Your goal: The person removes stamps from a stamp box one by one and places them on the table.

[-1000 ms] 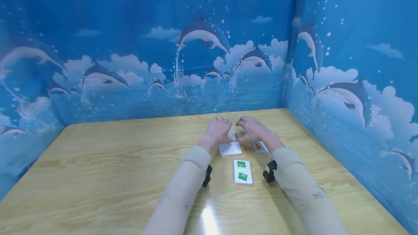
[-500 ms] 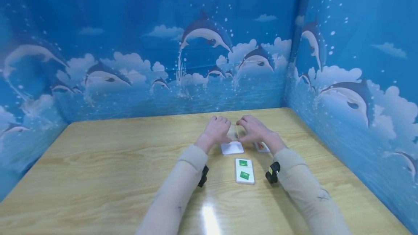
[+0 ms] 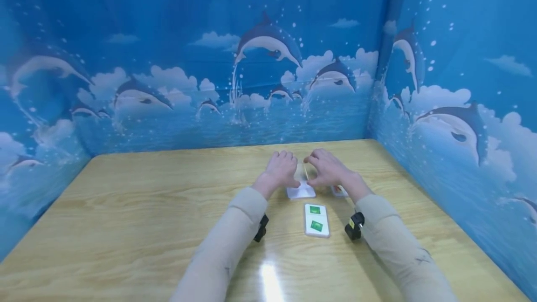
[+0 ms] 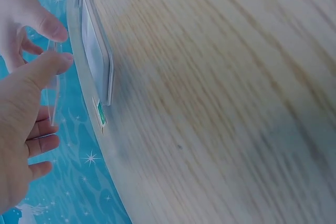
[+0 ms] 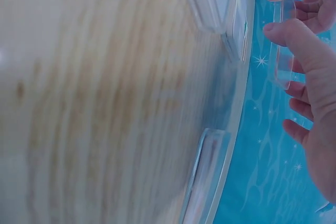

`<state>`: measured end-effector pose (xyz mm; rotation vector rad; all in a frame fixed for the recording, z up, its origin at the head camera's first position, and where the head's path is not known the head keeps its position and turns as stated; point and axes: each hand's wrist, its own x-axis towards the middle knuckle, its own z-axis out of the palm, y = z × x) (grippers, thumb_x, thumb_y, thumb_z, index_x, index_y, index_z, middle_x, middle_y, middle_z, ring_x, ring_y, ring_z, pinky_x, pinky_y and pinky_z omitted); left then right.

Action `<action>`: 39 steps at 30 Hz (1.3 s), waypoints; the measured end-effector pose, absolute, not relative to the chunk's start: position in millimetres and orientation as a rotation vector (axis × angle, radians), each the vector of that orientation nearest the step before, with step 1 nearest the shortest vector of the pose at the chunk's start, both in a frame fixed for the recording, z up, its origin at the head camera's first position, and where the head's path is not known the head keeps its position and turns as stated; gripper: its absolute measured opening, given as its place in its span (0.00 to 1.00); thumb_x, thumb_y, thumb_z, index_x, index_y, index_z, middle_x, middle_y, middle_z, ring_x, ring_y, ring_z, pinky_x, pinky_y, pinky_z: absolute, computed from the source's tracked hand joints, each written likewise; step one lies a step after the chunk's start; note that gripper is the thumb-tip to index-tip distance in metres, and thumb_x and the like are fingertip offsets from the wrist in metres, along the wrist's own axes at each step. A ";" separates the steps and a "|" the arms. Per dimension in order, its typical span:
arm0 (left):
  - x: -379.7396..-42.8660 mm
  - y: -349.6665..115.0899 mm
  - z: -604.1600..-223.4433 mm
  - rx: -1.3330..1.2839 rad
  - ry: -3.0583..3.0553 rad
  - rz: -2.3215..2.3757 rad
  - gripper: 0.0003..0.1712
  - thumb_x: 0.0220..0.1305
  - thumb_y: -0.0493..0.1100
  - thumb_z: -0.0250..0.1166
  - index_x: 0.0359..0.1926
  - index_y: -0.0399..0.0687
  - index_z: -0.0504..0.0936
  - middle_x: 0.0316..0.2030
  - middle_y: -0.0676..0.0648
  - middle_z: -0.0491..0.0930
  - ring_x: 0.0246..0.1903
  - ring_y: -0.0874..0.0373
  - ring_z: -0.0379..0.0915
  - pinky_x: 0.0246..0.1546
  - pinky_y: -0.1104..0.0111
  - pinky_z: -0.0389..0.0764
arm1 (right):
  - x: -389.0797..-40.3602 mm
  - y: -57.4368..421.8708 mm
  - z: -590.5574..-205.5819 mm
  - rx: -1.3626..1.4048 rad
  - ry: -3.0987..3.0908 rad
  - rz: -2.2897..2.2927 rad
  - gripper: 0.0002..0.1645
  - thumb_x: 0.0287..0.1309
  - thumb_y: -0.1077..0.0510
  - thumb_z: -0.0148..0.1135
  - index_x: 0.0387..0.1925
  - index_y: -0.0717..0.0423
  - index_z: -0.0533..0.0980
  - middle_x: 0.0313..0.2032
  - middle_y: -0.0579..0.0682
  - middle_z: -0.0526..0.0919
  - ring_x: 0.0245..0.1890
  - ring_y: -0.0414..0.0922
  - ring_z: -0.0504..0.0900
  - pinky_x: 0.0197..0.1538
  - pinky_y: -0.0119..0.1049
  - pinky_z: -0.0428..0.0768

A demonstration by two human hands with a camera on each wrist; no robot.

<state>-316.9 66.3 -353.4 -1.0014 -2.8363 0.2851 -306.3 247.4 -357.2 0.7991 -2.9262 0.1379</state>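
A thin, clear plastic lid or shallow case (image 3: 299,172) is held up between my two hands, and its exact kind is hard to tell. My left hand (image 3: 279,170) pinches it from the left with the thumb (image 4: 50,69) on the near side and the fingers behind. My right hand (image 3: 328,169) grips the opposite side with thumb and fingers. Just under the hands lies a white flat case or card stack (image 3: 301,191). Nearer to me lies a clear case with green-pictured cards (image 3: 317,220). A case with a red picture (image 3: 339,191) is partly hidden by my right hand.
The wooden table (image 3: 147,218) reaches well out to the left of the hands. Its back edge meets a blue dolphin-printed curtain (image 3: 189,115), and another curtain side (image 3: 453,125) runs along the right. Black cameras sit on both wrists.
Both hands keep their grip on the clear plastic piece and tilt it slightly. The whole head view has shifted a little; the cases on the table stay in place.
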 end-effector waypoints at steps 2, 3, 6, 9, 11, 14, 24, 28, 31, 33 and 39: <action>-315.9 65.1 -353.7 -1.002 -2.849 0.294 0.43 0.50 0.69 0.61 0.57 0.44 0.71 0.52 0.46 0.71 0.51 0.53 0.66 0.56 0.58 0.65 | -305.0 245.9 -357.1 0.798 -2.950 0.138 0.39 0.42 0.44 0.71 0.55 0.55 0.71 0.47 0.51 0.70 0.48 0.47 0.68 0.51 0.43 0.69; -315.4 64.4 -353.9 -1.002 -2.857 0.292 0.43 0.50 0.70 0.61 0.57 0.44 0.71 0.51 0.46 0.71 0.50 0.53 0.66 0.55 0.58 0.65 | -304.4 245.2 -357.0 0.800 -2.960 0.142 0.39 0.42 0.44 0.70 0.56 0.55 0.71 0.48 0.51 0.70 0.48 0.47 0.68 0.51 0.44 0.70; -314.6 62.6 -354.3 -1.007 -2.870 0.296 0.43 0.49 0.70 0.62 0.57 0.44 0.72 0.51 0.46 0.71 0.50 0.53 0.66 0.55 0.59 0.66 | -303.0 243.1 -356.7 0.823 -2.970 0.150 0.39 0.43 0.44 0.70 0.56 0.56 0.71 0.48 0.52 0.71 0.48 0.48 0.68 0.52 0.45 0.70; -313.5 60.4 -354.7 -1.013 -2.883 0.297 0.44 0.49 0.70 0.62 0.58 0.44 0.71 0.53 0.46 0.71 0.52 0.53 0.66 0.56 0.58 0.65 | -302.2 240.9 -356.7 0.847 -2.968 0.139 0.39 0.42 0.43 0.70 0.55 0.58 0.71 0.48 0.52 0.71 0.48 0.49 0.69 0.52 0.45 0.70; -312.2 60.1 -354.3 -1.024 -2.887 0.304 0.44 0.49 0.70 0.61 0.58 0.44 0.71 0.53 0.45 0.71 0.53 0.52 0.66 0.57 0.58 0.65 | -301.2 241.0 -356.8 0.862 -2.964 0.118 0.40 0.42 0.43 0.69 0.55 0.58 0.72 0.47 0.53 0.72 0.49 0.49 0.69 0.52 0.45 0.70; -308.9 59.3 -353.4 -1.040 -2.899 0.289 0.44 0.50 0.70 0.61 0.58 0.43 0.71 0.53 0.45 0.71 0.52 0.52 0.66 0.57 0.57 0.64 | -299.4 241.5 -357.6 0.881 -2.955 0.094 0.39 0.41 0.43 0.70 0.55 0.58 0.72 0.47 0.53 0.72 0.49 0.49 0.68 0.53 0.45 0.69; -300.3 54.4 -356.5 -1.097 -2.922 0.176 0.39 0.50 0.69 0.62 0.53 0.45 0.74 0.51 0.45 0.73 0.51 0.53 0.66 0.56 0.58 0.65 | -289.7 241.9 -358.7 0.931 -2.974 0.044 0.40 0.43 0.41 0.68 0.56 0.58 0.71 0.49 0.54 0.72 0.49 0.50 0.69 0.53 0.46 0.69; -298.4 52.5 -359.6 -1.120 -2.908 0.181 0.38 0.51 0.68 0.62 0.51 0.45 0.75 0.48 0.46 0.74 0.48 0.53 0.67 0.55 0.59 0.66 | -287.3 240.5 -359.9 0.944 -2.983 0.045 0.40 0.43 0.41 0.68 0.56 0.59 0.71 0.48 0.55 0.72 0.49 0.50 0.70 0.52 0.46 0.70; -297.5 51.6 -361.4 -1.128 -2.901 0.189 0.37 0.51 0.68 0.62 0.51 0.45 0.75 0.46 0.47 0.74 0.45 0.54 0.67 0.53 0.60 0.67 | -286.4 239.3 -360.7 0.946 -2.988 0.044 0.40 0.43 0.42 0.68 0.55 0.59 0.72 0.48 0.55 0.73 0.48 0.50 0.70 0.51 0.46 0.70; -297.0 51.1 -362.8 -1.134 -2.897 0.197 0.36 0.51 0.68 0.62 0.50 0.45 0.75 0.45 0.48 0.75 0.44 0.55 0.67 0.51 0.61 0.68 | -285.9 238.3 -361.2 0.943 -2.999 0.046 0.40 0.42 0.42 0.68 0.55 0.59 0.72 0.47 0.54 0.73 0.46 0.49 0.70 0.49 0.45 0.71; -294.9 50.2 -366.3 -1.132 -2.893 0.216 0.36 0.51 0.67 0.61 0.50 0.45 0.75 0.45 0.47 0.74 0.44 0.55 0.67 0.49 0.61 0.69 | -286.7 236.9 -364.7 0.951 -3.020 0.047 0.40 0.42 0.41 0.67 0.55 0.58 0.72 0.46 0.51 0.74 0.44 0.46 0.71 0.48 0.42 0.71</action>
